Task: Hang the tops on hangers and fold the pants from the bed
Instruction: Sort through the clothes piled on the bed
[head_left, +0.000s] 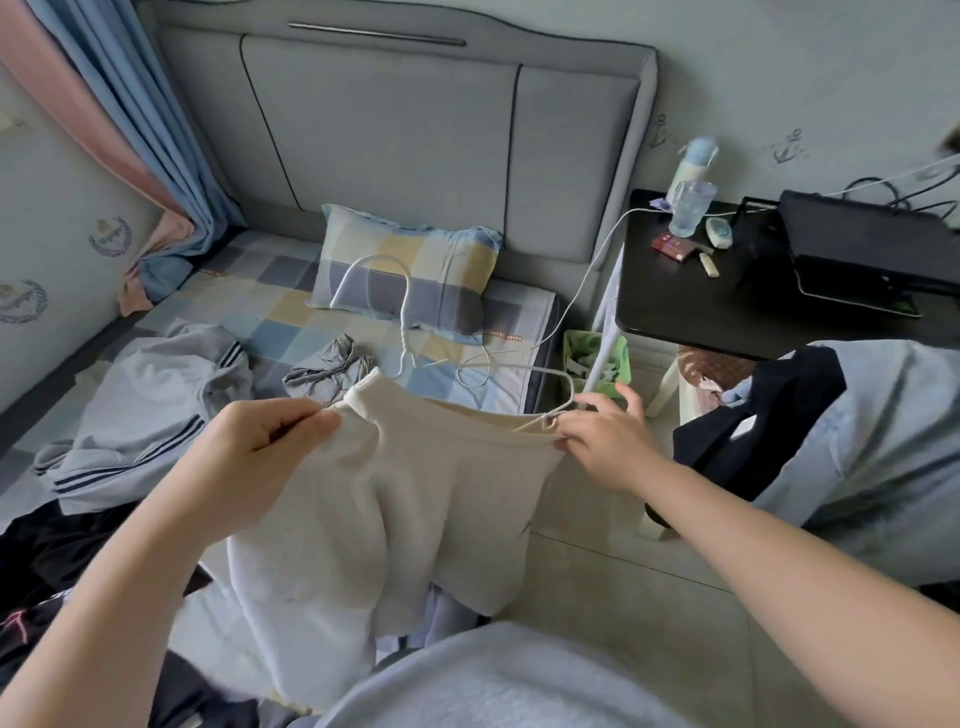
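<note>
Left hand (270, 441), right hand (602, 441) pinching cream top (415, 493), hanger (403, 332) crosswise, hook toward pillow (447, 260)

Grey padded headboard (395, 135), checked pillow (410, 270) — black side table (727, 301), tiled floor (623, 597).

Pale grey fleecy garment (493, 680), bare forearms (769, 540)

Your frame: soft even daylight, cool grey tint, shadows faint. Wide-angle bends headboard (395, 130) top and room edges. Blur smears bottle (684, 174) and top-right corner; detail soft toward your bottom edge.
</note>
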